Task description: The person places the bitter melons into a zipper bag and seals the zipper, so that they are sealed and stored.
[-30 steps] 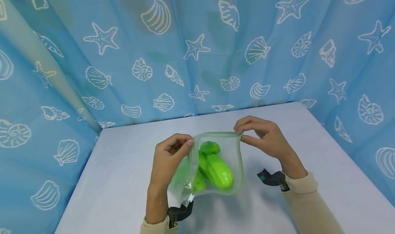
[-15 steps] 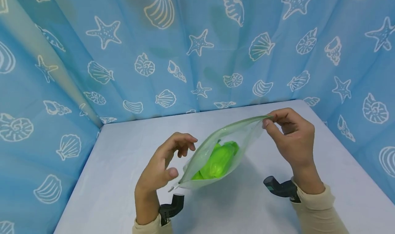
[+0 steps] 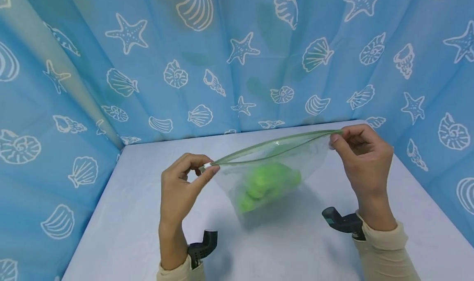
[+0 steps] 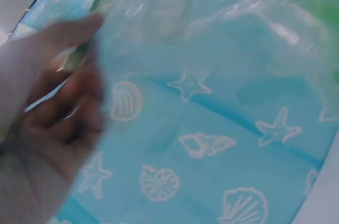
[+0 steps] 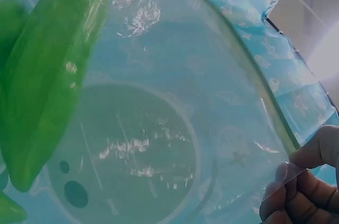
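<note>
A clear slider zip bag [image 3: 314, 154] with a green-edged mouth hangs stretched between both hands over the table. Its mouth gapes slightly along the middle. At its left end, my left hand [image 3: 181, 194] pinches the top corner by the white slider [image 3: 207, 165] between thumb and fingers. My right hand [image 3: 370, 166] grips the opposite top corner. Bright green vegetable-like pieces [image 3: 268, 180] lie bunched at the bottom, blurred through the plastic. In the right wrist view, one long ribbed green piece [image 5: 53, 75] shows, along with a printed oval on the bag.
The white-covered table [image 3: 129, 215] spreads beneath the bag. Behind and on both sides hangs a blue curtain [image 3: 244, 83] printed with white shells and starfish. Each wrist carries a black camera mount [image 3: 203, 246].
My left hand lets go of the bag's side, then takes hold of the slider corner. My right hand moves right with its corner. The wide-gaping bag is now pulled taut with its mouth narrowed.
</note>
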Motion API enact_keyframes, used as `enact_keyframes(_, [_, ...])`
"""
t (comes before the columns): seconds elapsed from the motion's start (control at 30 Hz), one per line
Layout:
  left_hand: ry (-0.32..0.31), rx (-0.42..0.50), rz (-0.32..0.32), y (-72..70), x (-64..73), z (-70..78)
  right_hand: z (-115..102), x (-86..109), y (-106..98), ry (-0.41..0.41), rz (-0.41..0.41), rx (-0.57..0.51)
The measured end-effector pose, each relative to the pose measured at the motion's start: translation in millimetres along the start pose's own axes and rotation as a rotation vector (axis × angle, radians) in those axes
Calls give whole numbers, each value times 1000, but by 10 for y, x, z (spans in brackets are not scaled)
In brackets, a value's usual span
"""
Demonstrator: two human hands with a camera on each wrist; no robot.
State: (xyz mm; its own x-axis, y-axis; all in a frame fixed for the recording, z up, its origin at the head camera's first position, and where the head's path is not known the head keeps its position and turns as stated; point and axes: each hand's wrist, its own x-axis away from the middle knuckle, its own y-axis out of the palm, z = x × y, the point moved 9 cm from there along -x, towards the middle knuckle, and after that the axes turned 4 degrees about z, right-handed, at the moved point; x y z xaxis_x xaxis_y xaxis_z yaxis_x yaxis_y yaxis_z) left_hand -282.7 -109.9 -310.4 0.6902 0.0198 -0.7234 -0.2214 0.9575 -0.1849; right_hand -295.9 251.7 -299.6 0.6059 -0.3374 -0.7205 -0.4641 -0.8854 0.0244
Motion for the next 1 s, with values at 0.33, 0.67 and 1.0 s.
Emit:
enact_keyframes(0.33, [85,73,293,-246,-34,25,-24,-31,12,17,-71,-196])
enact_keyframes(0.67, [97,127,468,-242,58,76,-814,-36,-11,-226,-31,-139])
enact_keyframes(1.0, [125,100,431,-229,1,97,-1502,23,1179,-611,-588,54])
